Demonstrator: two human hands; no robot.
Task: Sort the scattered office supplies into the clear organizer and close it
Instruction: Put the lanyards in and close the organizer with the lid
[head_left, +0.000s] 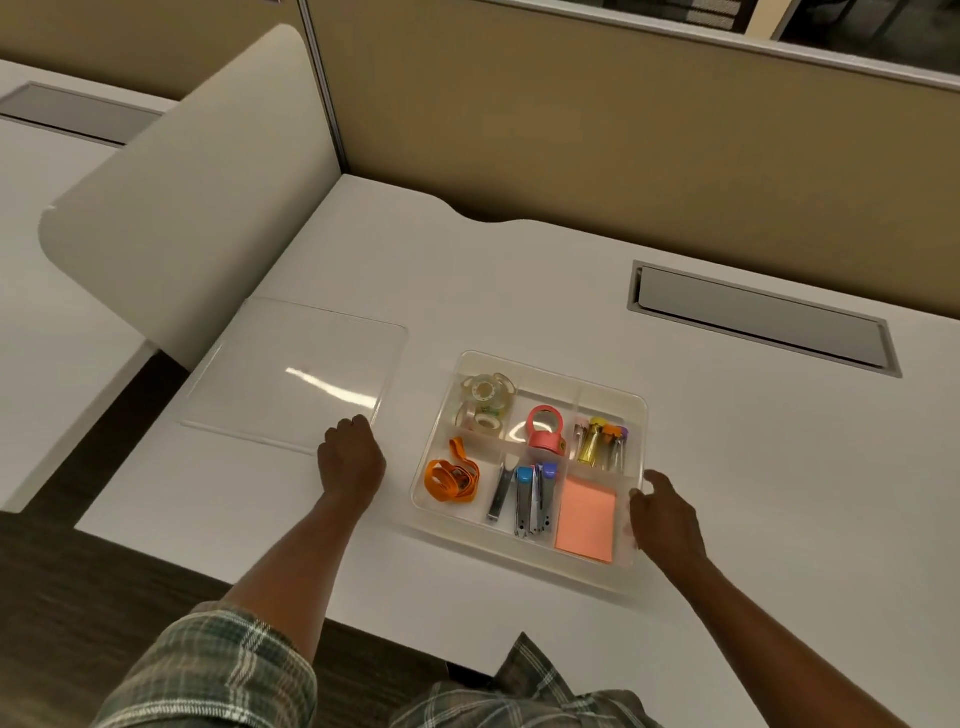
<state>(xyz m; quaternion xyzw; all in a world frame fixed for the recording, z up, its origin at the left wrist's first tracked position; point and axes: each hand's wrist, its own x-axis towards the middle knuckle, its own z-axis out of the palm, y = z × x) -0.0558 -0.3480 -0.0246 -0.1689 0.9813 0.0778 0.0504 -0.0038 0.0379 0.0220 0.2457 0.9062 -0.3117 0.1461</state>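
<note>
The clear organizer (550, 368) sits open on the white desk. Its compartments hold tape rolls (485, 400), a pink tape ring (545, 428), coloured clips (600, 441), an orange strap (451, 478), staplers (532, 499) and an orange sticky-note pad (586, 519). The flat clear lid (291, 374) lies on the desk to its left. My left hand (350, 460) has curled fingers at the lid's near right corner and grips that edge. My right hand (667, 519) holds the organizer's right wall near the front corner.
A grey cable hatch (763, 317) is set into the desk at the back right. A curved white divider (197, 208) rises just left of the lid, and a beige partition (571, 130) stands behind. The desk's front edge (395, 631) runs close to my body.
</note>
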